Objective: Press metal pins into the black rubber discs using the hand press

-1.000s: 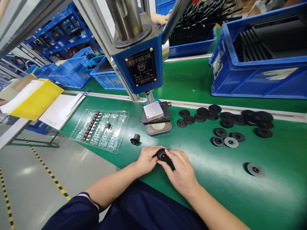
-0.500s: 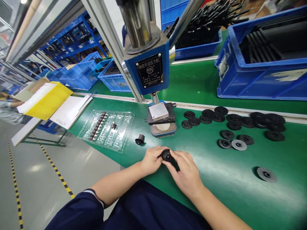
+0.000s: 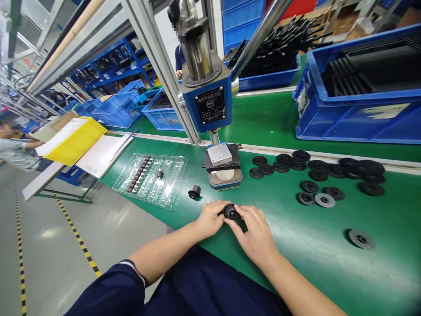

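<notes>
Between my two hands, above the green bench top, is a small round black flanged part (image 3: pixel 230 212), its circular face turned up toward me. My left hand (image 3: pixel 210 219) is closed on its left side. From the right, the thumb and fingers of my right hand (image 3: pixel 255 232) pinch its edge. A similar black flanged part with a short stem (image 3: pixel 195 192) lies on the bench beyond my left hand. Farther off stands a blue hand press (image 3: pixel 207 103), with a silver block (image 3: pixel 219 154) on a dark plate beneath its ram.
A clear plastic tray (image 3: pixel 171 193) holds a row of small dark parts at left. Several black discs (image 3: pixel 309 186) lie at right, with a grey-faced disc (image 3: pixel 362 239) nearer me. Blue bins (image 3: pixel 355 118) line the back. Another person (image 3: pixel 19 147) is at far left.
The view has shifted slightly, so the bench items appear a little displaced. Both hands keep their grip on the black flanged part, with hardly any visible movement.
</notes>
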### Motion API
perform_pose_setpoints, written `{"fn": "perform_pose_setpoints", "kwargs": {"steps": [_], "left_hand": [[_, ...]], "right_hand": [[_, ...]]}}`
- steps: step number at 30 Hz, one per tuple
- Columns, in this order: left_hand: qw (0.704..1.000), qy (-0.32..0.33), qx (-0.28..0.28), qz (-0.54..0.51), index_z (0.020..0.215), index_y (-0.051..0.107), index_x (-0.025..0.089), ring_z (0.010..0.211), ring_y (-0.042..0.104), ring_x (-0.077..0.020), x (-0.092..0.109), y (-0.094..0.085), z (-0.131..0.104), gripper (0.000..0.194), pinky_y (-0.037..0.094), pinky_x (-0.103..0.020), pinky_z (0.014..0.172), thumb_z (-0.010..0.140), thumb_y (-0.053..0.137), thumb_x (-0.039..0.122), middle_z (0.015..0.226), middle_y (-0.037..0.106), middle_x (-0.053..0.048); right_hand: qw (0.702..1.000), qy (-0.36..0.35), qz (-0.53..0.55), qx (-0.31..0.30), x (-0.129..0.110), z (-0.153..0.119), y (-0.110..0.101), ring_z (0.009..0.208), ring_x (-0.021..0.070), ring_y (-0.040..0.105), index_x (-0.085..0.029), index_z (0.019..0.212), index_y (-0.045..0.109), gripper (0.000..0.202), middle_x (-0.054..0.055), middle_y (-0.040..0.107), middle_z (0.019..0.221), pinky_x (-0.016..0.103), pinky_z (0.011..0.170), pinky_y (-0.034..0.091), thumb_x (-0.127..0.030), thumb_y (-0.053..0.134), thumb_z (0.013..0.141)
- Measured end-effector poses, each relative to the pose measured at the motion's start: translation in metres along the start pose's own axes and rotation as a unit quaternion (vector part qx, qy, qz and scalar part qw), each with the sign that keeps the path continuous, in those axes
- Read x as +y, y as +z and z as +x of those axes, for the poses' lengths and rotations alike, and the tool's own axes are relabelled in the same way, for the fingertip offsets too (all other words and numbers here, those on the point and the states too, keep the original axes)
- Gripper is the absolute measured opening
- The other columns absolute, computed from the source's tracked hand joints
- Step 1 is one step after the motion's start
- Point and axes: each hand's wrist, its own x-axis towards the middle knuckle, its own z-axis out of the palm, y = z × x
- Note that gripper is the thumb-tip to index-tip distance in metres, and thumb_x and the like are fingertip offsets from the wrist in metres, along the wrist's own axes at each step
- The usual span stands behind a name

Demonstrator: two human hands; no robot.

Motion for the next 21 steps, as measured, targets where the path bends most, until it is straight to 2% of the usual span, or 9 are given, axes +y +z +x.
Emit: {"fn": "perform_pose_setpoints", "kwargs": {"steps": [4, 6, 10, 13, 16, 19, 21], "left_hand": [[0.999, -0.038, 0.013, -0.012, 0.106, 0.069, 0.016, 0.095, 0.069, -0.0206, 0.002, 0.001, -0.001, 0.027, 0.055, -0.036, 0.089, 0.081, 0.061, 0.01, 0.103, 0.074, -0.009], [0.997, -0.074, 0.027, -0.025, 0.104, 0.067, 0.015, 0.086, 0.068, -0.0192, 0.004, 0.002, -0.002, 0.026, 0.055, -0.034, 0.082, 0.078, 0.066, 0.013, 0.095, 0.074, -0.008], [0.987, -0.133, 0.044, -0.081, 0.092, 0.064, 0.013, 0.066, 0.06, -0.0131, 0.01, 0.005, -0.002, 0.023, 0.05, -0.026, 0.066, 0.075, 0.074, 0.025, 0.074, 0.067, -0.003], [0.969, -0.174, 0.06, -0.166, 0.09, 0.061, 0.013, 0.067, 0.06, -0.0123, 0.021, 0.0, 0.0, 0.029, 0.049, -0.026, 0.066, 0.075, 0.076, 0.032, 0.074, 0.066, -0.003], [0.948, -0.202, 0.088, -0.229, 0.091, 0.06, 0.013, 0.073, 0.061, -0.0133, 0.04, -0.019, 0.009, 0.032, 0.049, -0.027, 0.07, 0.073, 0.078, 0.033, 0.079, 0.067, -0.004], [0.939, -0.203, 0.102, -0.26, 0.09, 0.064, 0.013, 0.072, 0.061, -0.013, 0.066, -0.051, 0.025, 0.035, 0.05, -0.026, 0.068, 0.068, 0.082, 0.032, 0.079, 0.067, -0.004], [0.942, -0.18, 0.112, -0.262, 0.09, 0.067, 0.012, 0.071, 0.061, -0.0127, 0.084, -0.075, 0.04, 0.034, 0.05, -0.025, 0.068, 0.066, 0.083, 0.031, 0.078, 0.066, -0.004]], "right_hand": [[1.0, 0.008, -0.005, -0.007, 0.006, 0.0, -0.002, 0.091, 0.0204, 0.057, -0.015, 0.115, 0.055, 0.035, 0.008, 0.061, 0.098, 0.037, 0.081, 0.046, -0.036, 0.065, 0.088], [1.0, 0.024, 0.011, -0.016, 0.011, 0.0, -0.004, 0.091, 0.0204, 0.057, -0.016, 0.116, 0.055, 0.038, 0.008, 0.061, 0.098, 0.037, 0.081, 0.047, -0.039, 0.064, 0.088], [0.988, 0.129, 0.079, -0.02, 0.03, 0.005, -0.01, 0.085, 0.0179, 0.059, -0.016, 0.118, 0.058, 0.037, 0.008, 0.063, 0.096, 0.033, 0.076, 0.05, -0.045, 0.048, 0.095], [0.977, 0.196, 0.081, 0.004, 0.043, 0.01, -0.015, 0.087, 0.0177, 0.062, -0.016, 0.112, 0.061, 0.04, 0.007, 0.065, 0.094, 0.033, 0.08, 0.05, -0.044, 0.035, 0.1], [0.977, 0.202, 0.073, 0.009, 0.048, 0.014, -0.018, 0.084, 0.0169, 0.064, -0.017, 0.109, 0.064, 0.04, 0.005, 0.067, 0.09, 0.031, 0.079, 0.05, -0.044, 0.036, 0.1], [0.98, 0.186, 0.069, 0.012, 0.048, 0.016, -0.018, 0.087, 0.0182, 0.065, -0.018, 0.104, 0.066, 0.04, 0.006, 0.069, 0.093, 0.031, 0.079, 0.051, -0.048, 0.041, 0.097], [0.981, 0.181, 0.065, 0.015, 0.049, 0.017, -0.017, 0.086, 0.0187, 0.066, -0.018, 0.101, 0.067, 0.04, 0.006, 0.07, 0.093, 0.031, 0.078, 0.052, -0.049, 0.043, 0.096]]}}
